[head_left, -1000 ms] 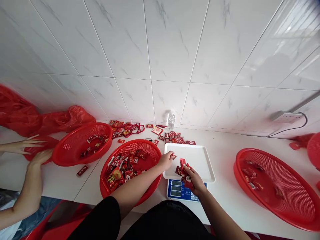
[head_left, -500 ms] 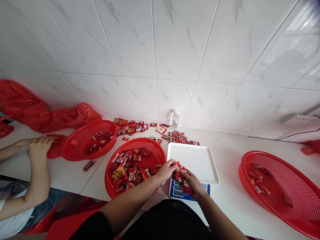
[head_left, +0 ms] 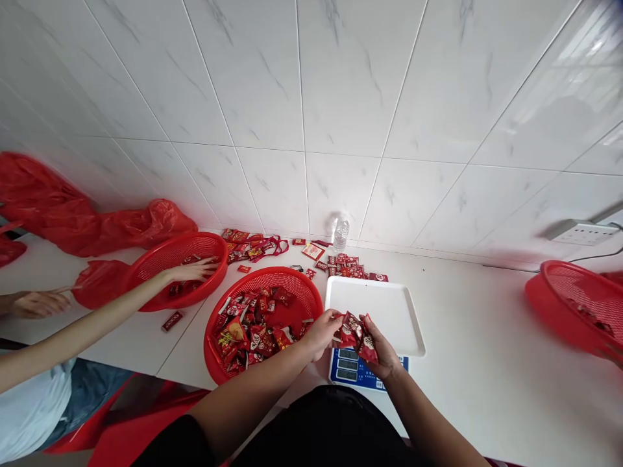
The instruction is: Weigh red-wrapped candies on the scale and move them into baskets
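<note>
My left hand [head_left: 325, 332] and my right hand [head_left: 382, 355] are both closed on small red snack packets [head_left: 354, 329], held side by side between them. They hover over the front of a digital scale [head_left: 348, 373] with a blue panel and a white tray [head_left: 377, 311]. No packet shows on the tray. Left of my hands stands a red basket [head_left: 314, 295] holding many mixed red packets. Several small red-wrapped pieces [head_left: 343, 264] lie behind the tray.
A co-worker's hand [head_left: 197, 269] reaches into another red basket [head_left: 141, 272]; their other hand [head_left: 41, 303] is by a red plastic bag [head_left: 100, 285]. A clear bottle [head_left: 341, 235] stands at the wall. A third basket [head_left: 549, 305] is far right, below a power strip [head_left: 581, 231].
The packets in my hands have turned, showing more of their fronts. The far-right basket has shifted right and back. The co-worker's arm has stretched into the left basket.
</note>
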A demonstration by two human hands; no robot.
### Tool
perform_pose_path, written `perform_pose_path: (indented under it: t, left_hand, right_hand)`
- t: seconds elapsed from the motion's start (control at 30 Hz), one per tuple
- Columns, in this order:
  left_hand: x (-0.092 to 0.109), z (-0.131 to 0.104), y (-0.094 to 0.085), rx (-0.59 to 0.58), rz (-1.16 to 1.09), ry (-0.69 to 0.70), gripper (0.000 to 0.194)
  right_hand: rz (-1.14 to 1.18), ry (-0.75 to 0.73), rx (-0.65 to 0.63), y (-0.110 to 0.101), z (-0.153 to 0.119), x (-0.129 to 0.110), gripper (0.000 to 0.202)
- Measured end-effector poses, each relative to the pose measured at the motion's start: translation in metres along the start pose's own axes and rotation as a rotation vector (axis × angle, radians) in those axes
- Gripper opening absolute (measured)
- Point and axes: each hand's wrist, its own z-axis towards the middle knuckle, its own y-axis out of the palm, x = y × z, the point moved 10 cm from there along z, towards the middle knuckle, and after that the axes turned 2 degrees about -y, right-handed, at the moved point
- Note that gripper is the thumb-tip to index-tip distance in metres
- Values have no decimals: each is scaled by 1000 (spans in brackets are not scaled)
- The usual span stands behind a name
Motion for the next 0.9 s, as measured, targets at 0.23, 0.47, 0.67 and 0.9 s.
perform_pose_path:
  t: [0.23, 0.47, 0.67, 0.9]
  left_hand:
    - [27, -11, 21, 42, 399, 272, 36]
    - [35, -13, 30, 180, 859, 438, 44]
    - [33, -8, 33, 209, 902, 322, 57]
    - [46, -9, 37, 43, 544, 315, 61]
  right_hand:
    - [40, 98, -77, 16, -2, 23, 25]
    - [205, 114, -183, 28, 2, 20, 19]
    - [243, 116, -221, 25, -1, 22, 23]
    - [206, 90, -214, 14, -10, 8, 27]
